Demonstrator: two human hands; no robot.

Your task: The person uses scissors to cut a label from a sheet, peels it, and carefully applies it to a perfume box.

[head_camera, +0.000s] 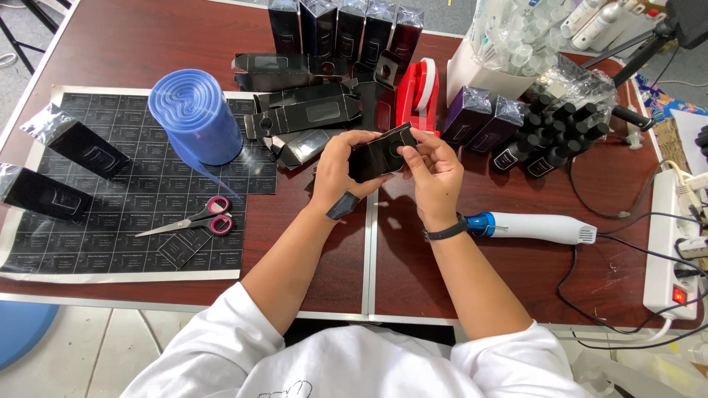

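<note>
Head view: left hand (335,166), right hand (435,173) both grip one black carton (381,156); one scissors (198,220), one blue roll (195,114).

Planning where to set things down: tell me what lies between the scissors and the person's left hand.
In the head view, between the scissors and the left hand lie the black label sheet's edge and bare red-brown table.

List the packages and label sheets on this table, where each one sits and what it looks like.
Small black carton: held between left hand and right hand.
Flat black cartons: piled behind the hands.
Wrapped dark boxes: upright row, far edge.
Purple boxes: beside red tape dispenser.
Black label sheet: left, gridded, under scissors.
</note>
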